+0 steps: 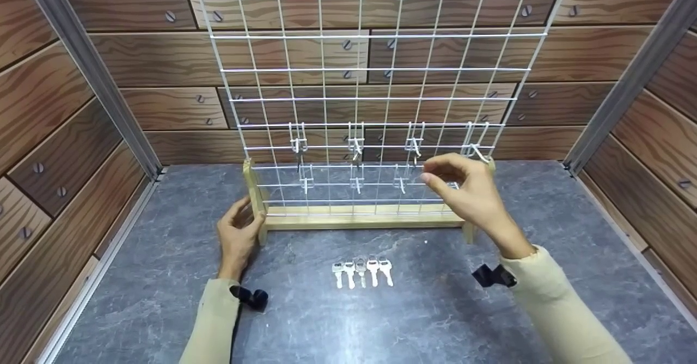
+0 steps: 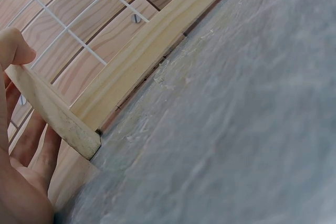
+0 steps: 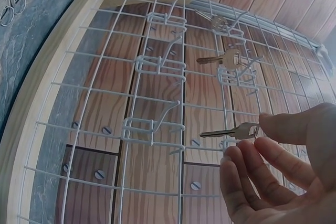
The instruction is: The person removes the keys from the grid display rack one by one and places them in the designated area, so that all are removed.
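A white wire grid rack (image 1: pixel 370 70) stands in a wooden frame (image 1: pixel 354 223). My left hand (image 1: pixel 238 238) grips the frame's left post (image 2: pixel 55 111), thumb in front and fingers behind. My right hand (image 1: pixel 471 189) is in front of the grid's right part, thumb and index finger slightly apart. In the right wrist view, those fingertips are right at the head of a silver key (image 3: pixel 231 131) hanging on an upper-row hook. Two other keys, one nearer (image 3: pixel 220 59) and one farther (image 3: pixel 218 22), hang on the hooks beyond it.
Several loose keys (image 1: pixel 362 273) lie in a row on the grey tabletop before the frame. A lower row of hooks (image 1: pixel 356 184) carries no keys. At the upper row's right end is a bare hook (image 1: pixel 476 150). Wood-patterned walls (image 1: pixel 163 59) enclose the table.
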A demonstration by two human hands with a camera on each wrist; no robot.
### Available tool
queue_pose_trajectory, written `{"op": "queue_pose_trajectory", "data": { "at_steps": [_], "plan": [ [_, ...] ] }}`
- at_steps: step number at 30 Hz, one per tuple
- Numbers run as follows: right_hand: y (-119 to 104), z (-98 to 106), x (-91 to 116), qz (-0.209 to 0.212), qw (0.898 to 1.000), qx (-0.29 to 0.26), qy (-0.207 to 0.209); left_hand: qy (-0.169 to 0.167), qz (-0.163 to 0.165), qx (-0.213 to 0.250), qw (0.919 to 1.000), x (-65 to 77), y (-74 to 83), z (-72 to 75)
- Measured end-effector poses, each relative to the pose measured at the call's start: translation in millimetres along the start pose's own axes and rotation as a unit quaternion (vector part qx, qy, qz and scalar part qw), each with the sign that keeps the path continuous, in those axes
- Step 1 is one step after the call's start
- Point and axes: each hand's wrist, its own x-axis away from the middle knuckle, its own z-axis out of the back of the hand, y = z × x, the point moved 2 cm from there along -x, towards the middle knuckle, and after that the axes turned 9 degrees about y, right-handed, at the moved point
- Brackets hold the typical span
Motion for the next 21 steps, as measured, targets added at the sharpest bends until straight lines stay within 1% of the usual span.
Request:
{"op": "queue_pose_trajectory", "data": {
  "at_steps": [5,13,21],
  "plan": [
    [-0.4,-0.8,-4.1,-0.017,1.0,-0.009,0.008,0.005,0.002,0.01,0.9999,-1.1,1.4,-0.9],
    [4.8,-2.7,-9.4,-0.022,1.0,0.0,0.017,0.006,0.005,0.017,0.9998,-0.7,-1.6,-1.5],
    [7.9,-6.3,-14.5,-0.039,0.999,-0.027,0.021,0.004,0.01,0.015,0.9998,-0.3,-0.7,-1.3]
  ]
}}
